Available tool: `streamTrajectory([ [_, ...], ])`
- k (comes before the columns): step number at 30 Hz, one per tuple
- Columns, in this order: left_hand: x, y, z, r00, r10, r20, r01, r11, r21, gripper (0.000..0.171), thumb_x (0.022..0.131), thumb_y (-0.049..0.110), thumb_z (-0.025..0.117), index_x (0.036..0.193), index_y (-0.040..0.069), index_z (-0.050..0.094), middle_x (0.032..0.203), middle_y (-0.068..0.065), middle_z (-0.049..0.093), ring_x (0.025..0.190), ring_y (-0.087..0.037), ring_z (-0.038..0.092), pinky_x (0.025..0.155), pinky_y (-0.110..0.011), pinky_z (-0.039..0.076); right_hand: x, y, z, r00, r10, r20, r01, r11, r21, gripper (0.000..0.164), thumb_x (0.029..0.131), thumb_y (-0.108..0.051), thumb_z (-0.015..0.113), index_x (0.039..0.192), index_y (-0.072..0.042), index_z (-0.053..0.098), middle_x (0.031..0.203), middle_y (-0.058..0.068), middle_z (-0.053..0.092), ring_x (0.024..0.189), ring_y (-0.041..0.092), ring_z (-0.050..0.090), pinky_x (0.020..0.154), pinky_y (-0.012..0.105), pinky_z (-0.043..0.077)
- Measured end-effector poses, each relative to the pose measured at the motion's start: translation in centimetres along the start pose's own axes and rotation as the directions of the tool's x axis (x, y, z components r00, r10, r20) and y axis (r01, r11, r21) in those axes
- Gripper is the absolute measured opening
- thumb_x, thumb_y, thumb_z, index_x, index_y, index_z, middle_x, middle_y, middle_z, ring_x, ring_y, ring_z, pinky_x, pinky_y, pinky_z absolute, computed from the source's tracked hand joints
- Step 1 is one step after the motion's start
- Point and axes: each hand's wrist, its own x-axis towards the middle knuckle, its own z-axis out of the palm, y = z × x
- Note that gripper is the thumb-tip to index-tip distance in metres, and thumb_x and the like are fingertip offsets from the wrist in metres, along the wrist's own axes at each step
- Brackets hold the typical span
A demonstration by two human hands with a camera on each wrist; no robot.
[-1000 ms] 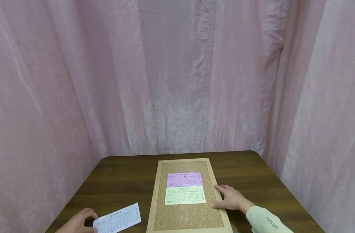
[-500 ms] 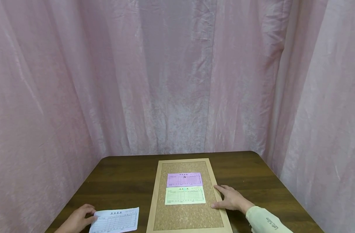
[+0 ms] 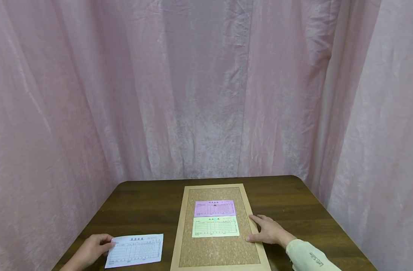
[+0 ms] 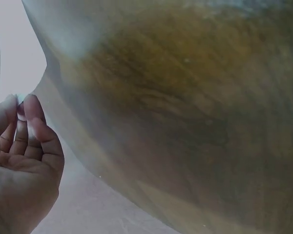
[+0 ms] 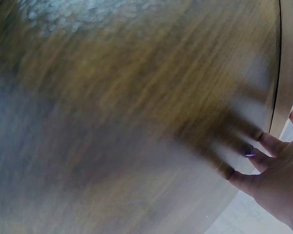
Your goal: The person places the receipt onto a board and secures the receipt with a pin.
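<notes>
My left hand [image 3: 89, 248] pinches the upper left corner of a white printed form [image 3: 135, 252] between thumb and fingertips. The left wrist view shows the form [image 4: 19, 53] rising from the tips of my left hand [image 4: 29, 161]. A wood-framed corkboard [image 3: 220, 256] lies lengthwise on the table, left of my right hand [image 3: 269, 231]. That hand rests at the frame's right side, its fingers spread and the thumb over the frame. On the cork, a purple form [image 3: 203, 211] sits directly above a pale green form [image 3: 203, 228].
A small dark spot [image 3: 214, 206] shows on the purple form and a light blue one [image 3: 214, 219] at the green form's top. The dark wooden table [image 3: 149, 203] extends on both sides of the board. Pink curtains [image 3: 206, 113] hang behind and beside it.
The white form has turned from a slant to nearly level, and its left end has risen with my left hand. My right hand and the corkboard have stayed put.
</notes>
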Motion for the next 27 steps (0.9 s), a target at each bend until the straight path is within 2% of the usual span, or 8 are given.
streamTrajectory([
  [3, 0.1, -0.1, -0.2, 1.0, 0.028, 0.005, -0.028, 0.999, -0.036, 0.007, 0.089, 0.003, 0.069, 0.095, -0.001, 0.07, 0.083, -0.002, 0.064, 0.069, -0.017, 0.058, 0.058, -0.027, 0.047, 0.0, 0.0, 0.1, 1.0, 0.004, 0.004, -0.004, 1.0, 0.0, 0.093, 0.074, -0.056, 0.081, 0.146, -0.006, 0.048, 0.143, 0.027, 0.045, 0.129, 0.051, 0.042, 0.097, 0.069, 0.035],
  [8, 0.4, -0.3, -0.4, 0.995, 0.093, 0.029, -0.088, 0.985, -0.15, 0.014, 0.091, 0.0, 0.066, 0.101, -0.009, 0.067, 0.085, -0.006, 0.065, 0.07, -0.014, 0.06, 0.061, -0.03, 0.055, 0.0, 0.1, 0.1, 1.0, 0.003, 0.001, -0.003, 1.0, -0.009, 0.094, 0.074, -0.056, 0.082, 0.146, -0.006, 0.049, 0.142, 0.027, 0.045, 0.129, 0.051, 0.042, 0.098, 0.068, 0.036],
  [11, 0.6, -0.3, -0.4, 0.994, 0.103, 0.032, -0.094, 0.975, -0.2, 0.016, 0.091, 0.0, 0.066, 0.104, -0.01, 0.066, 0.082, -0.006, 0.063, 0.068, -0.014, 0.059, 0.06, -0.031, 0.055, 0.0, 0.1, 0.2, 1.0, 0.002, 0.001, -0.002, 1.0, -0.012, 0.093, 0.074, -0.056, 0.082, 0.145, -0.006, 0.049, 0.142, 0.027, 0.045, 0.129, 0.051, 0.042, 0.098, 0.068, 0.036],
  [17, 1.3, 0.5, -0.3, 0.999, 0.047, 0.016, -0.041, 0.966, -0.257, 0.02, 0.091, 0.001, 0.067, 0.109, -0.009, 0.065, 0.083, -0.005, 0.063, 0.071, -0.017, 0.06, 0.061, -0.031, 0.054, 0.0, 0.0, 0.0, 1.0, 0.012, 0.009, -0.012, 1.0, -0.006, 0.093, 0.074, -0.056, 0.081, 0.146, -0.007, 0.049, 0.143, 0.027, 0.045, 0.129, 0.051, 0.042, 0.098, 0.068, 0.035],
  [27, 1.5, 2.0, -0.7, 0.999, -0.003, -0.047, -0.013, 0.948, -0.319, 0.025, 0.091, 0.0, 0.067, 0.113, -0.011, 0.063, 0.085, -0.007, 0.065, 0.071, -0.019, 0.06, 0.061, -0.032, 0.053, 0.0, -0.1, -0.2, 1.0, 0.017, 0.017, -0.017, 1.0, 0.004, 0.092, 0.075, -0.055, 0.081, 0.147, -0.008, 0.048, 0.145, 0.026, 0.043, 0.131, 0.052, 0.039, 0.099, 0.069, 0.034],
])
